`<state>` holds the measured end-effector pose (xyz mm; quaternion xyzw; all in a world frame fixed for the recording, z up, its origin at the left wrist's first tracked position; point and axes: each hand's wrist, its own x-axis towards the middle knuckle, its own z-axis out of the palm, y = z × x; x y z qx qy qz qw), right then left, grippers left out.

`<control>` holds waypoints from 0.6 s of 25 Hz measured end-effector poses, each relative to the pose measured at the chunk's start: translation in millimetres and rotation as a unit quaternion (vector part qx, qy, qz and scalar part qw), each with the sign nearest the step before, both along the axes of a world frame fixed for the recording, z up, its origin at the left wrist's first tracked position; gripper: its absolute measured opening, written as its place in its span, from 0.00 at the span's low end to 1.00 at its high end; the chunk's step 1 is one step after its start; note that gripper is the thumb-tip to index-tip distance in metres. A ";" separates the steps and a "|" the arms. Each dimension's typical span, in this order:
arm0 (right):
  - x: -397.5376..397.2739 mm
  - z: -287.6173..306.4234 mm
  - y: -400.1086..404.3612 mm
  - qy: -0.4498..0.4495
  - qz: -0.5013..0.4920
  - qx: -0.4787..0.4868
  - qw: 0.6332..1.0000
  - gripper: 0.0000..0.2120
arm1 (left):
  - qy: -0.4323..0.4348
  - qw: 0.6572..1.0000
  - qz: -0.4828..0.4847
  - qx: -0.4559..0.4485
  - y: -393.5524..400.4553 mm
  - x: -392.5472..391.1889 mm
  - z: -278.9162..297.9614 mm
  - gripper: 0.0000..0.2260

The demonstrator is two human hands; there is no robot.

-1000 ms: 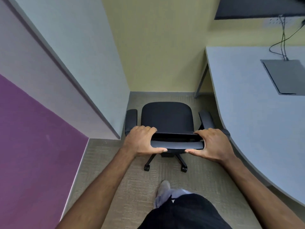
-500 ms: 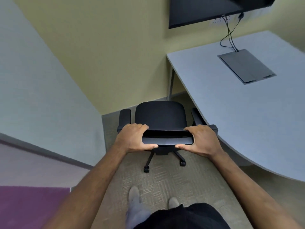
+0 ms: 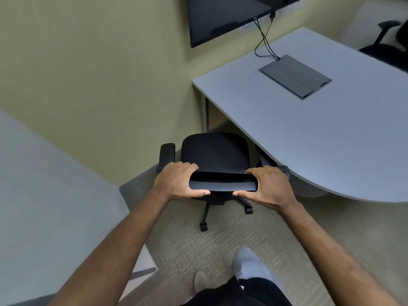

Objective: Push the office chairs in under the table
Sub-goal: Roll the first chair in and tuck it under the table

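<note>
A pale grey table [image 3: 320, 138] with a rounded near end fills the right of the view, its far edge against a yellow-green wall [image 3: 99, 74]. A dark screen [image 3: 227, 16] hangs on that wall above the table's far left corner, and two black cables [image 3: 263, 43] drop from it to a grey hatch panel [image 3: 294, 76] set flush in the tabletop. The floor is beige patterned carpet [image 3: 220, 246]; a light grey partition wall [image 3: 48, 206] closes the left side. A second dark chair [image 3: 385, 47] shows at the table's far right edge (only part of it is in view).

The black office chair [image 3: 215, 152] stands on the carpet at the table's left edge, near its leg [image 3: 207, 117]. Its seat faces away from the person towards the yellow-green wall, so its front-to-back line runs roughly along that table edge rather than in under it. Its right armrest is tucked beneath the curved rim; the left armrest [image 3: 167, 153] is clear, out in the open.

Both hands clasp the top of the backrest: the left hand [image 3: 176, 184] at its left end, the right hand [image 3: 268, 187] at its right end, fingers over the front, thumbs along the back.
</note>
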<state>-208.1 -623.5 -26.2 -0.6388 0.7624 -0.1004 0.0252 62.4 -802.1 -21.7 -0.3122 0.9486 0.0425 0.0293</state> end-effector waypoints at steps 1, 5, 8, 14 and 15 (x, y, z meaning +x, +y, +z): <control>3.9 -0.6 -5.2 0.000 -0.011 0.001 1.000 0.47 | -0.003 1.000 -0.011 -0.002 -10.4 0.8 0.4 0.43; 11.4 -3.7 -32.5 0.008 -0.052 -0.005 0.999 0.47 | -0.003 0.999 -0.052 -0.010 -57.2 -5.8 3.7 0.41; 10.5 -6.4 -54.4 0.014 -0.075 -0.013 0.997 0.46 | -0.006 0.997 -0.072 -0.006 -90.4 -14.9 2.8 0.41; 1.6 -8.1 -93.0 0.000 -0.126 -0.017 0.992 0.46 | -0.008 0.994 -0.110 0.006 -150.1 -45.8 6.1 0.39; -0.5 -9.3 -98.8 0.000 -0.129 -0.016 0.991 0.46 | -0.008 0.993 -0.116 0.004 -158.4 -50.6 6.3 0.39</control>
